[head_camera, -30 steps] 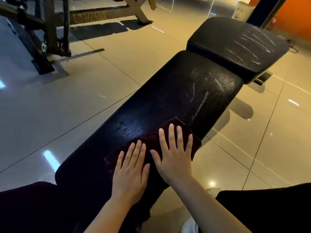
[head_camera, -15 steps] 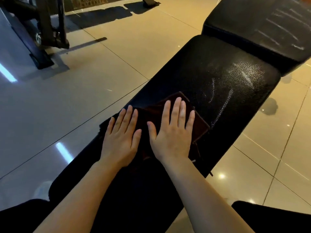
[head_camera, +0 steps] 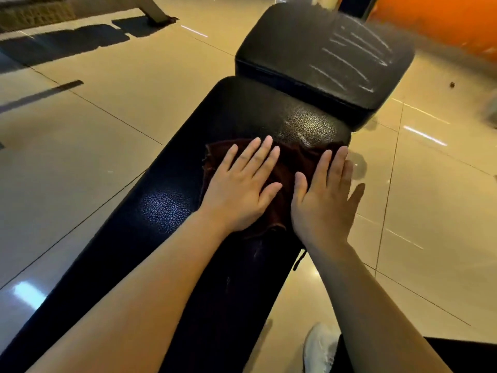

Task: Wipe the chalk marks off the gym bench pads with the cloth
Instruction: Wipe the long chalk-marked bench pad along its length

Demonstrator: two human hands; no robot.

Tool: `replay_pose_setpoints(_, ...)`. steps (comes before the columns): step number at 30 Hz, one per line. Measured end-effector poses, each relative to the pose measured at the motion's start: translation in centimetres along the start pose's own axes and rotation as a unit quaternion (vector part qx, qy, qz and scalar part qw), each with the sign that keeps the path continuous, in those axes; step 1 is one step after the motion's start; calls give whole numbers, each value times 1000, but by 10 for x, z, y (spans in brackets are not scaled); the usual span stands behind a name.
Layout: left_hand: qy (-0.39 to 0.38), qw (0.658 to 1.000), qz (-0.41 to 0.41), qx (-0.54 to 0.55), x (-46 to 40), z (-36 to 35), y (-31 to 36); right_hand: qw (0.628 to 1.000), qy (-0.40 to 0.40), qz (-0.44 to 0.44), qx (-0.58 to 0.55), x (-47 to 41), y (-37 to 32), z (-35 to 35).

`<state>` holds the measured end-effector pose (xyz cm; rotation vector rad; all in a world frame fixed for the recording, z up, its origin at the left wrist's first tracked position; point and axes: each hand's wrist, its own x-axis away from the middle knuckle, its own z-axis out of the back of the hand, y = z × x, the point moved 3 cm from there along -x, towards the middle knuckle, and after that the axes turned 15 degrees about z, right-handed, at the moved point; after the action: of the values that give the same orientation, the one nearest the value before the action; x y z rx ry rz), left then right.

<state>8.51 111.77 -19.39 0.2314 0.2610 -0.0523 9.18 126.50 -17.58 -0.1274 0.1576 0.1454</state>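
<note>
A dark brown cloth [head_camera: 293, 160] lies flat on the long black bench pad [head_camera: 236, 109], near its far end. My left hand [head_camera: 242, 187] presses on the cloth's left part with straight fingers. My right hand [head_camera: 322, 195] presses on its right part at the pad's right edge, fingers straight. Beyond the long pad sits the smaller black pad [head_camera: 295, 44], with several white chalk streaks [head_camera: 349, 57] across its right side. The cloth and my hands cover the long pad's surface under them.
Glossy beige floor tiles [head_camera: 94, 146] surround the bench. A metal equipment frame [head_camera: 153, 14] stands at the far left. An orange wall [head_camera: 443, 20] is at the far right. My white shoe [head_camera: 320, 345] is on the floor at the lower right.
Both hands have slid the cloth forward along the long pad towards its far end. The chalk streaks seen earlier on the long pad are now under the cloth or gone.
</note>
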Motion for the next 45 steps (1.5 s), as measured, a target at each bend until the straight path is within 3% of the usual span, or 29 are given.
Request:
replay_pose_setpoints(7,-14,999,-31,-37,74,-4,7,994,-60,-38,-87,78,-4,-7)
replay_pose_setpoints(11,-37,998,-15,-40,118,-3,10,982,-51,-31,-179,129,-17,-15)
replay_pose_setpoints(17,-57,998,16,-15,181,-2,13,972,-15,48,-230,168,-26,-16)
replay_pose_setpoints(20,-26,995,97,31,195,4,7,969,56,144,-192,180,-32,-14)
replay_pose_setpoints(23,36,965,247,80,217,9,-16,956,-7,274,-107,186,-58,-26)
replay_pose_setpoints(25,57,949,295,96,227,9,-30,961,-29,264,-80,178,-75,-34)
replay_pose_setpoints(28,60,946,301,104,228,9,-35,978,-20,205,-38,147,-86,-35)
replay_pose_setpoints(33,27,969,233,75,231,1,-23,983,-45,176,34,59,-62,-19)
replay_pose_setpoints(40,54,960,250,112,228,-1,-25,977,-26,201,64,40,-63,-19)
replay_pose_setpoints(42,76,948,267,156,229,3,-26,972,-23,231,40,61,-74,-21)
replay_pose_setpoints(45,124,898,343,247,223,17,-34,959,-43,279,-17,109,-97,-30)
